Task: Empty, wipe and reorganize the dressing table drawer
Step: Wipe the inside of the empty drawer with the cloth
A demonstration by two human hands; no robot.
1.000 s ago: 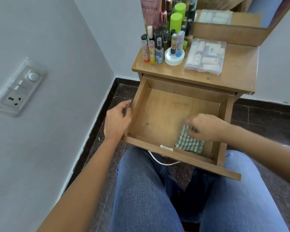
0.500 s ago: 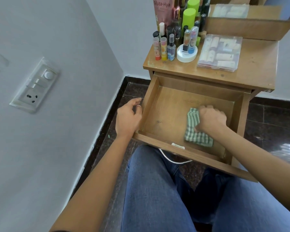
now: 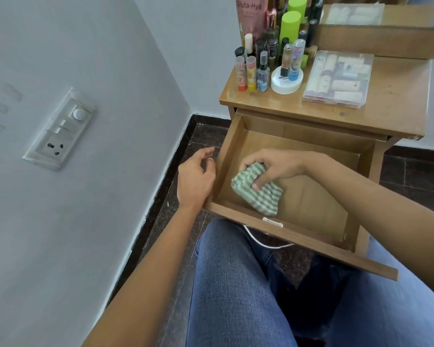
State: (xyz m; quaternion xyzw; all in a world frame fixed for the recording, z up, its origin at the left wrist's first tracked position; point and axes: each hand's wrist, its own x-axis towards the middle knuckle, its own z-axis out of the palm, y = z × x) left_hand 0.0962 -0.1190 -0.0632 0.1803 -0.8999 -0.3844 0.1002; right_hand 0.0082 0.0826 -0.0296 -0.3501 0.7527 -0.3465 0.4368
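Note:
The wooden drawer (image 3: 308,231) of the dressing table is pulled out over my lap and holds only a cloth. My right hand (image 3: 273,166) grips the green-and-white striped cloth (image 3: 261,194) against the drawer floor near its left wall. My left hand (image 3: 196,176) hovers just outside the drawer's left wall with its fingers loosely curled, holding nothing. Several cosmetic bottles (image 3: 266,66) and a clear plastic organiser box (image 3: 336,81) stand on the tabletop (image 3: 396,108) above.
A white wall with a switch and socket plate (image 3: 58,131) runs close on the left. Dark tiled floor (image 3: 411,171) shows around the table. My knees in blue jeans (image 3: 236,284) sit under the drawer's front, with its metal handle (image 3: 263,241) between them.
My right hand has dragged the cloth from the drawer's right front across to its left side. My left hand has let go of the drawer's left wall.

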